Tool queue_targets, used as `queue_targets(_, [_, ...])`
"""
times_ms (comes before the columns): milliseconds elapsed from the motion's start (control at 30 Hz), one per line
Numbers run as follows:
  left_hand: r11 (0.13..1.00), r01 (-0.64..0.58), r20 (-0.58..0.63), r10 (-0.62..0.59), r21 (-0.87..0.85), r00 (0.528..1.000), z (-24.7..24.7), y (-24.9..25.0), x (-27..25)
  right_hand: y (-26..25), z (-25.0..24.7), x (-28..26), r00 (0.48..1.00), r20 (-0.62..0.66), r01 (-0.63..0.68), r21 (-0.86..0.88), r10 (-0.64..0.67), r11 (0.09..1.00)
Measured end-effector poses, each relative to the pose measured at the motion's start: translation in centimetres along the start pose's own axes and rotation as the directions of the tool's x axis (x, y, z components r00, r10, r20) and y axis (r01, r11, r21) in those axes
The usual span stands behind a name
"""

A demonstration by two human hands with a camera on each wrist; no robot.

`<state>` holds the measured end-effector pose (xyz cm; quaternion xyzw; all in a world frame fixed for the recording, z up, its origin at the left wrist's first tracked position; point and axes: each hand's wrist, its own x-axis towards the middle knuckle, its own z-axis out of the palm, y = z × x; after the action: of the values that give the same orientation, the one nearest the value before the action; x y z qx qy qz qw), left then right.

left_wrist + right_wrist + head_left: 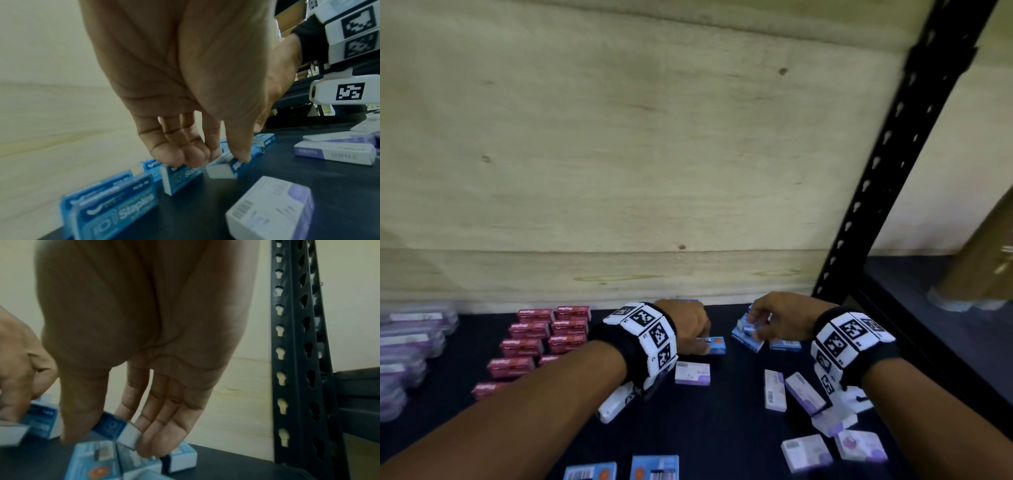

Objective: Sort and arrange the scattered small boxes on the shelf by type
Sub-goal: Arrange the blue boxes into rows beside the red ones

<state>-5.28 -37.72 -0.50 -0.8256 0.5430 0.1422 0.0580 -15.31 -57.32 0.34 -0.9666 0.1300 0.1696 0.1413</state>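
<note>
Both hands work low over the dark shelf (722, 428), close to its pale plywood back wall (619, 154). The left hand (685, 325) reaches down with its fingers (174, 155) and thumb curled onto a blue staples box (222, 168), its grip closed on that box, which is tilted just off the shelf surface beside another blue box standing on edge (180, 177); two more blue staples boxes (115, 206) stand upright in a row nearer the wrist camera, along the back wall. The right hand (777, 317) pinches a second blue staples box (121, 430) between thumb and fingertips, its grip closed on it, above a small cluster of blue boxes (748, 337) lying at angles near the back right of the shelf. To the left, red staples boxes (534, 342) sit in two tidy columns, and farther left clear plastic cases with purple labels (410, 346) are stacked at the shelf edge. White-and-purple staples boxes (804, 394) lie scattered at mixed angles below the right wrist, with one more (692, 373) just below the left hand. Two blue boxes (626, 469) lie flat at the near edge. A black perforated steel upright (887, 154) rises on the right, and both wrists carry bands of black-and-white marker tiles (650, 335).
</note>
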Motion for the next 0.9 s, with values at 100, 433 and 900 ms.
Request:
queue_targets(100, [1.000, 0.018, 0.048, -0.018, -0.001, 0.999, -0.4, -1.1, -1.6, -1.5, -0.4, -0.3, 0.999, 0.015, 0.044, 0.000, -0.044, 0.999])
queue_targets(433, [0.975, 0.215, 0.036, -0.217, 0.052, 0.976, 2.1, -3.9, -5.5, -7.0, 0.8, 0.3, 0.997, 0.043, 0.060, -0.083, -0.057, 0.995])
queue_targets(900, [0.969, 0.232, -0.051, -0.237, -0.086, 0.970, 4.7, -5.6, -5.5, -8.5, 1.0, 1.1, 0.998, -0.043, 0.041, -0.157, -0.048, 0.987])
